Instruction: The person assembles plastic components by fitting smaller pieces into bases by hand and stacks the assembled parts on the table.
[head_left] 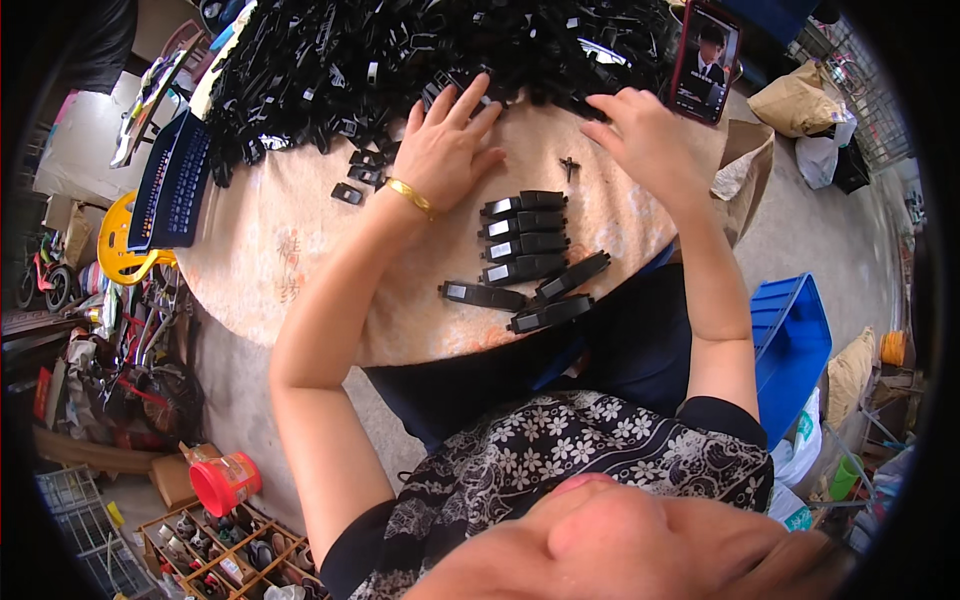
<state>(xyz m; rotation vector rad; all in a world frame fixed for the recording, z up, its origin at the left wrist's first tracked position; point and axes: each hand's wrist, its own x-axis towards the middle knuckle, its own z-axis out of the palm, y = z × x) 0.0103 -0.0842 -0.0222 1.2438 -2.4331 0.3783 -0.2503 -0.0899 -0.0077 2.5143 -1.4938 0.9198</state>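
Observation:
My left hand (pixel 445 150) lies with spread fingers on the near edge of a big heap of small black plastic pieces (pixel 330 70). A gold bracelet (pixel 410 198) circles that wrist. At the heap's right edge, my right hand (pixel 645 145) has its thumb and bent fingers around the end of a black plastic piece (pixel 588 110), partly hidden. Between my forearms, several black oblong parts (pixel 525 245) form a stacked row, with a few more lying askew below. A small dark cross-shaped piece (pixel 569 168) rests above them. Loose black pieces (pixel 347 193) sit beside my left wrist.
A patterned cloth (pixel 260 250) covers the round table. A phone (pixel 705 62) with a lit screen stands at the back right. Beside the table are a dark blue basket (pixel 170 185) on a yellow stool (pixel 120 240), a blue crate (pixel 790 330) and a red bucket (pixel 225 483).

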